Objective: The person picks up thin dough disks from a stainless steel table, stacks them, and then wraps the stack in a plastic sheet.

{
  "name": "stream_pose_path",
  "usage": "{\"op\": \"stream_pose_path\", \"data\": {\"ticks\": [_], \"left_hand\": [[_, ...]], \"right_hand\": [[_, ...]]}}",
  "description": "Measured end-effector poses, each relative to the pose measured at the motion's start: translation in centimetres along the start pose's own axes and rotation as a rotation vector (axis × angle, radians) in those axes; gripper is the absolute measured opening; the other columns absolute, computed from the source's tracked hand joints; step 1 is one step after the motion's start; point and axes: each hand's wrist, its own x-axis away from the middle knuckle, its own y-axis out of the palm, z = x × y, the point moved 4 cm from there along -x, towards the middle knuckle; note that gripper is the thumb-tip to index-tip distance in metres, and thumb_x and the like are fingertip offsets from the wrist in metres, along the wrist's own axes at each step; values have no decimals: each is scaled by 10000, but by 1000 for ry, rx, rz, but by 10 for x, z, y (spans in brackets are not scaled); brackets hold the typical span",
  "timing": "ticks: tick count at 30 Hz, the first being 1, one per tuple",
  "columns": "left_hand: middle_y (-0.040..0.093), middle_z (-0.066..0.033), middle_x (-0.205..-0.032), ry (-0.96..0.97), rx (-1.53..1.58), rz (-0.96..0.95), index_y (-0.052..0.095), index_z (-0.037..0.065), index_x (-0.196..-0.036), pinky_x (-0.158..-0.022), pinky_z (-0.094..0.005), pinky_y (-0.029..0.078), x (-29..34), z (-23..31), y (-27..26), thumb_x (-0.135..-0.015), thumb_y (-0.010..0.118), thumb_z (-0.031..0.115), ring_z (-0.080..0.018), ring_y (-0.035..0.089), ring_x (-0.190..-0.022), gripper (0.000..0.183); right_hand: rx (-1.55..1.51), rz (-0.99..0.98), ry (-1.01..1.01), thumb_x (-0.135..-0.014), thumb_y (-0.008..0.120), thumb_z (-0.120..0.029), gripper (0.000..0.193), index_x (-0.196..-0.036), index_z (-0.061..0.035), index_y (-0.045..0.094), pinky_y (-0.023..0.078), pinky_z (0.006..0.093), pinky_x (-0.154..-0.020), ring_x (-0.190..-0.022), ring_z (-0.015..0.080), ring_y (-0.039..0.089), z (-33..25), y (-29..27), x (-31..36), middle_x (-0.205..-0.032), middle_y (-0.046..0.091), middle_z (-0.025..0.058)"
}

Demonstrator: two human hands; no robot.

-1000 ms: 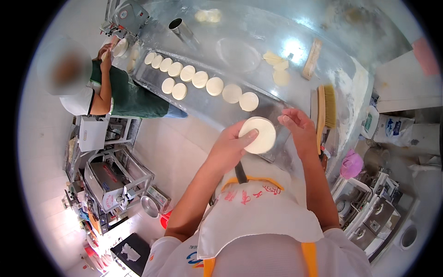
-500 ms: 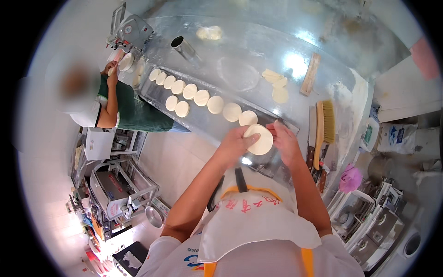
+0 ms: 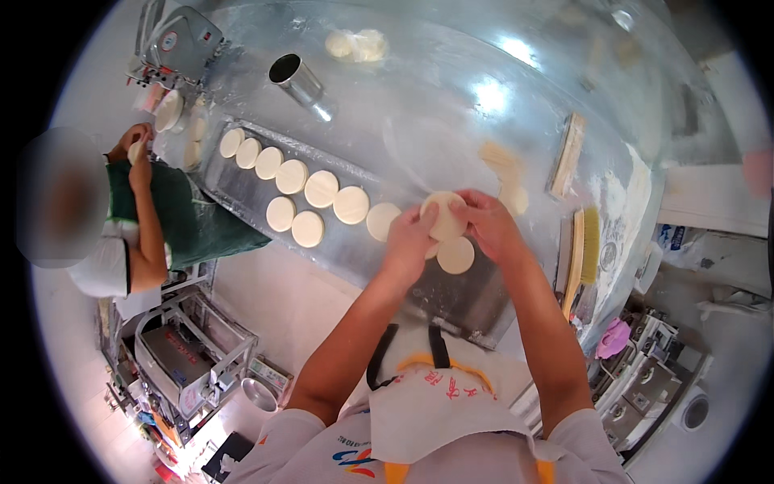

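Head view shows the left hand (image 3: 409,239) and right hand (image 3: 486,226) together pinching a dough disc (image 3: 443,216) above the tray (image 3: 476,300) at the bench's near edge. Pressed unevenly, it might tear or drop onto the disc below (image 3: 456,256).

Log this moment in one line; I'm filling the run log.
left hand + right hand: hold dough disc | over tray | another disc below

A shiny steel table (image 3: 451,97) carries a long tray (image 3: 242,189) of round dough discs (image 3: 322,188), a metal cup (image 3: 297,78), a dough lump (image 3: 355,43) at the far edge, a machine (image 3: 179,40) at its left end, and two brushes (image 3: 582,250) on the right.
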Motion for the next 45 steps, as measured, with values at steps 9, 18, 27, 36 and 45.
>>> {"op": "stream_pose_path", "data": {"ticks": [9, 18, 27, 36, 45], "left_hand": [[733, -159, -1106, 145, 17, 276, 703, -60, -1175, -764, -347, 572, -166, -10, -5, -1103, 652, 304, -182, 698, -974, 374], [767, -144, -843, 4, -261, 95, 730, -67, -1057, -656, -343, 608, -201, -30, -4, -1041, 752, 358, -201, 752, -695, 425], [771, -204, -916, 80, -873, 19, 722, 8, -963, -792, -530, 567, -202, -9, -3, -1046, 708, 374, -415, 743, -880, 375], [751, -176, -1008, 569, -1316, -323, 663, 45, -1079, -864, -566, 543, -142, -6, 14, -996, 685, 190, -442, 711, -988, 169], [735, -204, -1079, 981, -947, -95, 708, 4, -1051, -926, -506, 556, -37, -40, -5, -917, 616, 2, -455, 693, -1043, 163]], "right_hand": [[894, 242, -119, -1008, 653, -123, 351, -1342, -15, 677, 540, 403, -980, -1109, 268, 705, -51, -9, -159, -1195, 758, 146], [1191, 284, -94, -1023, 497, -69, 307, -1245, -51, 708, 534, 505, -1004, -1143, 437, 697, -56, -29, -157, -1186, 746, 251], [1257, 296, -214, -978, 544, -4, 364, -1313, -66, 671, 512, 530, -1012, -1169, 453, 634, -47, -53, -145, -1207, 676, 249], [1603, 410, -513, -919, 592, 75, 454, -1351, -56, 639, 531, 519, -1027, -1195, 463, 635, -45, -44, -102, -1260, 672, 251], [1336, 292, -745, -948, 551, 106, 459, -1347, -82, 679, 549, 469, -1044, -1206, 415, 671, -49, -43, -73, -1318, 712, 197]]}}
